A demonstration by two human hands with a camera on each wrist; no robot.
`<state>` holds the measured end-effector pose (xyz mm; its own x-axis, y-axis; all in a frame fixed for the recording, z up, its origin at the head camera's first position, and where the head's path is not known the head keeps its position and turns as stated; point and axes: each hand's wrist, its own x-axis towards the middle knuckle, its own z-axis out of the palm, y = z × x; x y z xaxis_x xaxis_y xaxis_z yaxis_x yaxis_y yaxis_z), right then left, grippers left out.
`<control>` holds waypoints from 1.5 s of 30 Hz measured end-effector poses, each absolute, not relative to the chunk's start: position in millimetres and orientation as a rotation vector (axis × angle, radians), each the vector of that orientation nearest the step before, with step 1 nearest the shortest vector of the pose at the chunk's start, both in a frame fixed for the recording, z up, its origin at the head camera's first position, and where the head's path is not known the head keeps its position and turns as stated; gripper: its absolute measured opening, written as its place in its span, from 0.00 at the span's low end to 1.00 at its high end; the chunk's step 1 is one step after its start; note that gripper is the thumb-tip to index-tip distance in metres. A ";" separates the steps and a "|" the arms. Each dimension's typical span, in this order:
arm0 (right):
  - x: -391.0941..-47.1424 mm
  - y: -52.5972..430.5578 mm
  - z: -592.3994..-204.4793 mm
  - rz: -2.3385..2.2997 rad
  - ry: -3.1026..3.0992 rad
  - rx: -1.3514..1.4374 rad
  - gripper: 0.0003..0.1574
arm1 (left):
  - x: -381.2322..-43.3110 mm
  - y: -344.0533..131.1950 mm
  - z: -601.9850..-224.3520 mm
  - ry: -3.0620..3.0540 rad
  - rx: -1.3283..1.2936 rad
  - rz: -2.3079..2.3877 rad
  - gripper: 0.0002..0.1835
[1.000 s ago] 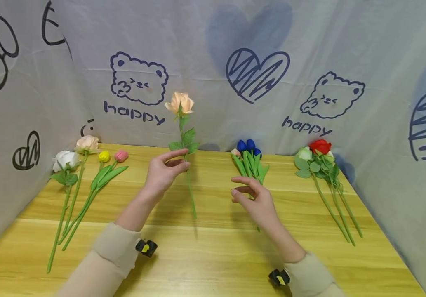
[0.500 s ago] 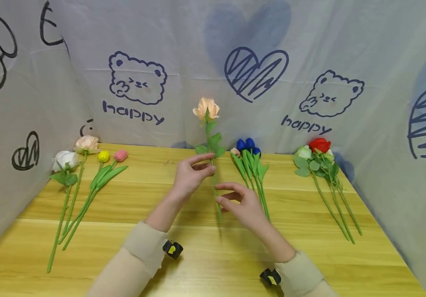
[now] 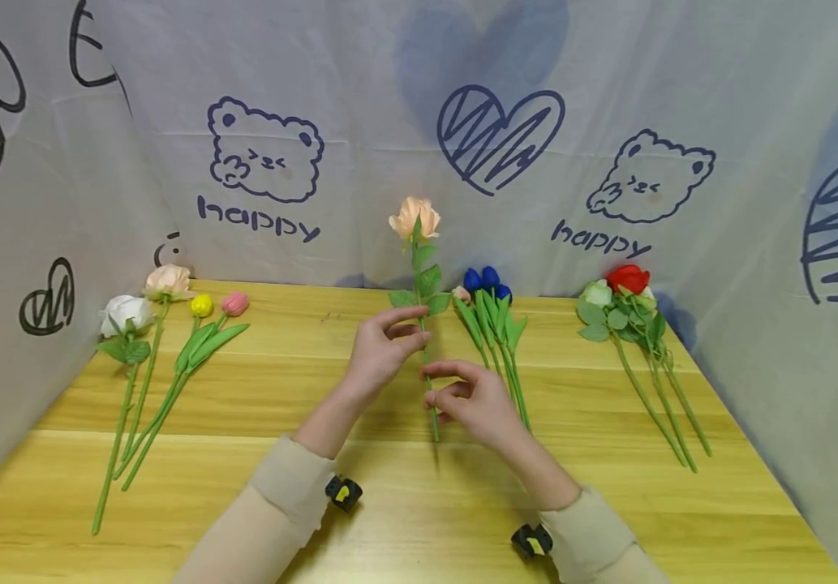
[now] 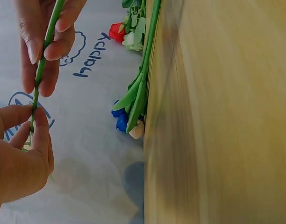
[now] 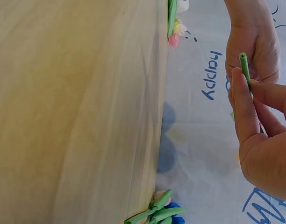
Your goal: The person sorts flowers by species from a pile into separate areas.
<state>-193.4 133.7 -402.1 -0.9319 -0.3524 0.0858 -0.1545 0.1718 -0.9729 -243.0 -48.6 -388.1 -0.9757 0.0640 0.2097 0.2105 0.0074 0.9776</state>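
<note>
A peach artificial rose (image 3: 415, 219) stands upright over the middle of the table, its bloom in front of the cloth. My left hand (image 3: 388, 350) pinches the green stem just below the leaves, between thumb and fingers. Lower down, my right hand (image 3: 479, 405) holds the same stem near its cut end. The right wrist view shows the stem end (image 5: 243, 58) poking out above the right fingers. In the left wrist view the stem (image 4: 50, 29) runs between both hands. Close behind my right hand lie several blue tulips (image 3: 488, 279) with a small pale pink bloom.
At the left of the wooden table (image 3: 258, 519) lie a white rose (image 3: 126, 315), a pale peach rose (image 3: 167, 281), a yellow tulip (image 3: 202, 305) and a pink tulip (image 3: 235, 303). On the right are a red rose (image 3: 629, 279) and pale green roses (image 3: 597, 293). A printed cloth (image 3: 375, 65) hangs behind.
My left hand has carried the peach rose to the right and slightly down. My right hand has moved left from beside the blue tulips and taken hold of the lower stem.
</note>
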 end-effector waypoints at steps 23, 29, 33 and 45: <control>-194.6 183.7 -395.4 -1.853 2.524 -0.374 0.21 | -237.3 -113.5 -376.2 -2.174 -0.430 -1.832 0.23; -197.4 215.0 -395.2 -1.838 2.581 -0.307 0.21 | -230.7 -157.8 -377.4 -2.304 -0.302 -1.673 0.24; -196.6 239.8 -392.5 -1.813 2.635 -0.256 0.21 | -221.9 -189.3 -376.5 -2.377 -0.237 -1.542 0.24; -193.5 323.3 -405.8 -1.550 2.819 -0.096 0.25 | -195.7 -288.7 -378.2 -2.543 -0.111 -1.241 0.25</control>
<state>-193.5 323.3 -405.8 -0.9953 -0.0151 0.0958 -0.0890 0.5348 -0.8403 -195.7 -288.7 -378.2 -0.9493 -0.0650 0.3074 0.2025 0.6217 0.7566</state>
